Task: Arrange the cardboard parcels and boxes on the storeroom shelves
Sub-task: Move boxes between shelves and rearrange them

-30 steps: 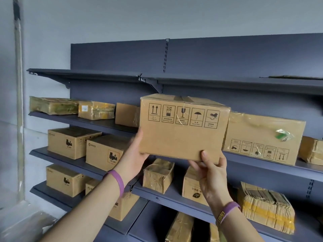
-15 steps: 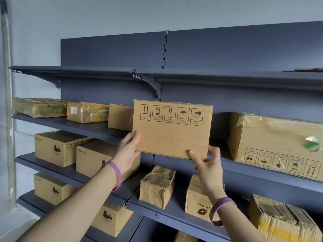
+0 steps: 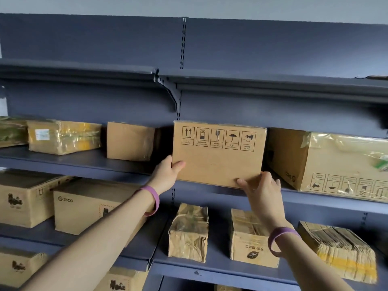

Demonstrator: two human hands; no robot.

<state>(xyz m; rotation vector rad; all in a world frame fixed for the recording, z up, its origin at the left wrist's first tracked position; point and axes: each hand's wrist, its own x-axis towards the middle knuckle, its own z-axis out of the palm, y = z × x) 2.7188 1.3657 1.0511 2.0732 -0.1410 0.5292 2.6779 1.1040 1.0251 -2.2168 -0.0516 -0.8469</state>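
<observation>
- You are holding the symbol-printed box (image 3: 218,162) by its two lower corners, so its bulk is sitting above and between your hands.
- Your left hand (image 3: 168,175) is clasping the lower left corner, with the thumb lying on the front face and the other fingers hidden behind the side.
- Your right hand (image 3: 261,192) is pinching the lower right corner, thumb on the bottom edge.
- The box is standing upright at the front of the shelf (image 3: 84,164), apart from the plain box (image 3: 130,141) on its left and just beside the large taped box (image 3: 336,158) on its right.
- Whether it is resting its weight there, you cannot tell.

box (image 3: 218,158) on shelf (image 3: 88,164), between parcels
</observation>
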